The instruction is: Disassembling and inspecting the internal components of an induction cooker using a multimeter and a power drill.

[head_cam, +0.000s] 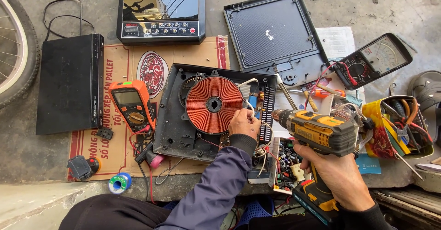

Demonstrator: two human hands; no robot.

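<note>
Unscrewing or refastening looks in hand: left hand (243, 123) pinches something small, unclear what, beside the copper coil (214, 104) of the opened cooker base (174, 129) mid-cardboard; right hand (337, 175) grips the yellow drill (317, 133), whose bit must meet a screw squarely

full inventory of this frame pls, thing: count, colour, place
opened cooker base: 1, black, centre, on cardboard
coil: 1, copper, inside the base
intact cooktop: 1, black glass, top
bottom cover: 1, dark grey, top right of centre
digital multimeter: 1, orange, left of the base
analog meter: 1, black, right
flat box: 1, black, far left
solder spool: 1, blue, bottom left
tool tub: 1, yellow, far right
parts tray: 1, mixed bits, below the drill
cordless drill: 1, yellow and black, in right hand
left hand: on the base's right side
right hand: fingers round the drill grip
</note>
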